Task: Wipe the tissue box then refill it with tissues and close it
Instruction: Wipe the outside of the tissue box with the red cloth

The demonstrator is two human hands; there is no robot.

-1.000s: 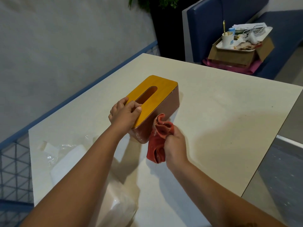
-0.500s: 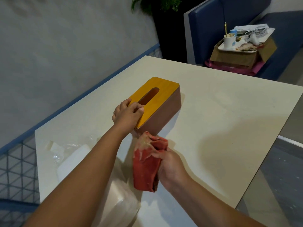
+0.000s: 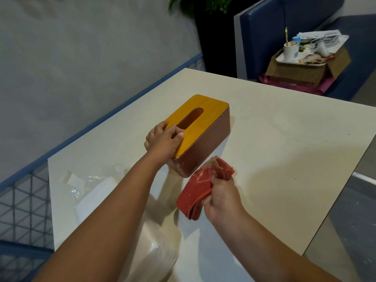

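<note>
A brown tissue box [image 3: 205, 143] with a yellow wooden lid and an oval slot stands on the cream table [image 3: 284, 139]. My left hand [image 3: 162, 140] grips the near end of the lid, fingers curled over its edge. My right hand [image 3: 220, 198] holds a folded red cloth [image 3: 200, 190] just off the box's near right corner, a short gap from the box. White tissue packs in clear plastic [image 3: 91, 200] lie on the table under my left forearm, partly hidden by it.
A blue seat [image 3: 264, 27] stands beyond the table's far edge, carrying a cardboard box [image 3: 301, 70] with a tray, a cup and cables. A grey wall with a blue rail runs along the left. The floor drops off past the table's right edge.
My right hand drew the red cloth back from the box's near end toward me, then shifted it a little right. My left hand stayed on the lid.
</note>
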